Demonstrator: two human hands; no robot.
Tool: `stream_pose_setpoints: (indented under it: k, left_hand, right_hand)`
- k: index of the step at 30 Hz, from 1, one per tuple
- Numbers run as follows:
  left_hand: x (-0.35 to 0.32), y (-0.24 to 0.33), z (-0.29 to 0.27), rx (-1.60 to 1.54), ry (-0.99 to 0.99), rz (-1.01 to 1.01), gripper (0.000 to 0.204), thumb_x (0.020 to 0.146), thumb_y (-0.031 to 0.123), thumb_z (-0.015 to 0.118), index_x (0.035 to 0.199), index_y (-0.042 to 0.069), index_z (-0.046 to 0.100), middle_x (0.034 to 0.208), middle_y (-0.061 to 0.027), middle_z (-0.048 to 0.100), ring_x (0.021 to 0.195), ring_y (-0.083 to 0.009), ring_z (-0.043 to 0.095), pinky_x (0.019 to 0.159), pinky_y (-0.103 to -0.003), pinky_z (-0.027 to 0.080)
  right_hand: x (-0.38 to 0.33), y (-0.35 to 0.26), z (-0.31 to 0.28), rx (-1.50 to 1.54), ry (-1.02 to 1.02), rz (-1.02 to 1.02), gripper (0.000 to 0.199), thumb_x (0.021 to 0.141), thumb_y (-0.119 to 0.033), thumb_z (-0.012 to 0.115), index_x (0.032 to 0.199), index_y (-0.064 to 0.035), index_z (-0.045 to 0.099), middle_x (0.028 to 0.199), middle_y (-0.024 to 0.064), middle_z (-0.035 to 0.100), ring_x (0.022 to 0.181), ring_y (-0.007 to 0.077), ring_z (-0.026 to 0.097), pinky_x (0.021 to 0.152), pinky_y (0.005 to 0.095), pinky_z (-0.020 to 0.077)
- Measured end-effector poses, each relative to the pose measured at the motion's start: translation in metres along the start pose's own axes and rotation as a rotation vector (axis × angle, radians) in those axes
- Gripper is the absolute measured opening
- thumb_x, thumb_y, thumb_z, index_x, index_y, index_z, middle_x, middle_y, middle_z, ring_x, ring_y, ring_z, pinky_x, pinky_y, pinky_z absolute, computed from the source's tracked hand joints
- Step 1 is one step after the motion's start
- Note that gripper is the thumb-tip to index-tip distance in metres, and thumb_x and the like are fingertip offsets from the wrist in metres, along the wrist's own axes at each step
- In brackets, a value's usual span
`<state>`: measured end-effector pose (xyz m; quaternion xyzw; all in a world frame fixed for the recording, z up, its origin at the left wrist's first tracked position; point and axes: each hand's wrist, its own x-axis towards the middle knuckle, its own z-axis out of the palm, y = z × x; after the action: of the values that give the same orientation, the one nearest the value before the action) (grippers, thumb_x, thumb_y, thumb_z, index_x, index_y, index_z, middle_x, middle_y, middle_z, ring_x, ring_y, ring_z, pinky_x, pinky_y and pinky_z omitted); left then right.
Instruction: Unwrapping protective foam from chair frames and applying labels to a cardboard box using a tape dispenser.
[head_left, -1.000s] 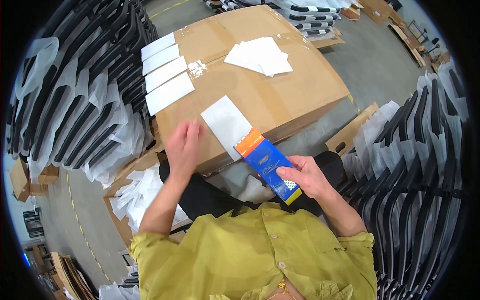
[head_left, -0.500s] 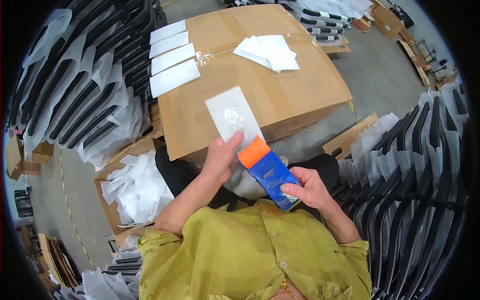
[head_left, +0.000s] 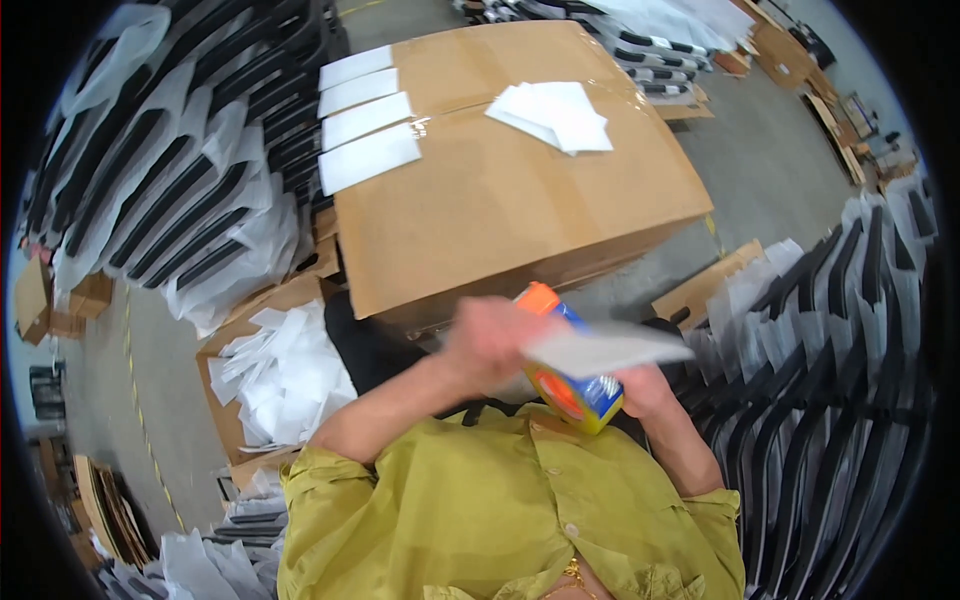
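My left hand (head_left: 487, 342), blurred by motion, grips a thin white rectangular sheet (head_left: 620, 350) by one end. The sheet is tipped nearly edge-on and crosses in front of a blue, yellow and orange box-shaped packet (head_left: 592, 400). Behind the sheet, my right hand (head_left: 645, 388) is closed round the packet's right side, with its fingers mostly hidden. Both hands are close together before my chest, just short of a large brown cardboard box (head_left: 520, 215). Several white sheets (head_left: 372, 158) lie in a row along that box's left edge. A fanned pile of similar sheets (head_left: 560, 115) rests farther back on it.
Left of my legs, an open carton (head_left: 228, 405) holds a heap of loose white sheets (head_left: 285, 375). Stacks of black curved frames wrapped in white film rise at the left (head_left: 170, 170) and right (head_left: 830, 390). Grey floor (head_left: 755, 170) shows beyond the box.
My left hand has swung the white sheet from above the packet to the right across it. The packet has turned, showing its yellow side. The view has shifted slightly.
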<state>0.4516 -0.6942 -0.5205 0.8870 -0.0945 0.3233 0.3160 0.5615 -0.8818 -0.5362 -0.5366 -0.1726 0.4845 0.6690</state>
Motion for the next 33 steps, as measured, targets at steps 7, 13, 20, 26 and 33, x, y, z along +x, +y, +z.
stream_pose_setpoints:
  k: [7, 13, 20, 26, 33]
  left_hand:
    - [-0.001, -0.004, -0.078, 0.488, 0.189, -0.059, 0.026, 0.063, 0.002, 0.056, 0.089, 0.005, 0.059, 0.083, -0.0082, 0.061, 0.073, -0.0237, 0.059, 0.064, -0.031, 0.049]
    - [-0.058, -0.096, -0.106, 1.08, 0.0, -0.478, 0.046, 0.068, 0.002, 0.048, 0.112, 0.015, 0.05, 0.104, -0.0157, 0.052, 0.086, -0.0278, 0.053, 0.085, -0.04, 0.037]
    - [-0.04, -0.115, -0.09, 1.113, -0.18, -0.759, 0.045, 0.077, 0.024, 0.052, 0.121, 0.018, 0.041, 0.119, -0.0183, 0.041, 0.093, -0.0313, 0.049, 0.09, -0.051, 0.03]
    - [-0.035, -0.107, -0.082, 1.232, -0.148, -0.788, 0.05, 0.078, 0.044, 0.048, 0.12, 0.016, 0.044, 0.121, -0.0166, 0.039, 0.103, -0.0333, 0.043, 0.092, -0.055, 0.024]
    - [-0.041, -0.098, -0.073, 1.048, -0.064, -0.604, 0.029, 0.074, 0.018, 0.052, 0.102, 0.012, 0.054, 0.111, -0.0131, 0.048, 0.103, -0.0335, 0.043, 0.092, -0.049, 0.026]
  right_hand:
    - [-0.006, 0.019, -0.03, -0.028, 0.151, 0.212, 0.029, 0.08, -0.021, 0.056, 0.086, 0.0074, 0.058, 0.076, 0.007, 0.06, 0.064, 0.0093, 0.056, 0.059, 0.0214, 0.0436]
    - [-0.004, 0.023, -0.033, -0.072, 0.134, 0.226, 0.032, 0.078, -0.025, 0.059, 0.085, 0.0065, 0.058, 0.075, 0.0084, 0.061, 0.061, 0.0094, 0.057, 0.058, 0.0209, 0.0449]
    - [0.001, 0.03, -0.035, -0.075, 0.125, 0.235, 0.032, 0.077, -0.026, 0.06, 0.083, 0.0057, 0.058, 0.073, 0.0076, 0.061, 0.061, 0.0088, 0.055, 0.057, 0.0212, 0.0438]
    - [0.006, 0.035, -0.039, -0.162, 0.057, 0.286, 0.038, 0.079, -0.027, 0.057, 0.094, 0.0079, 0.056, 0.083, 0.0112, 0.062, 0.069, 0.0132, 0.06, 0.065, 0.0244, 0.0481]
    - [0.005, 0.043, -0.039, -0.145, 0.094, 0.316, 0.038, 0.077, -0.025, 0.057, 0.092, 0.0096, 0.056, 0.082, 0.0141, 0.062, 0.069, 0.0172, 0.061, 0.064, 0.0275, 0.0492]
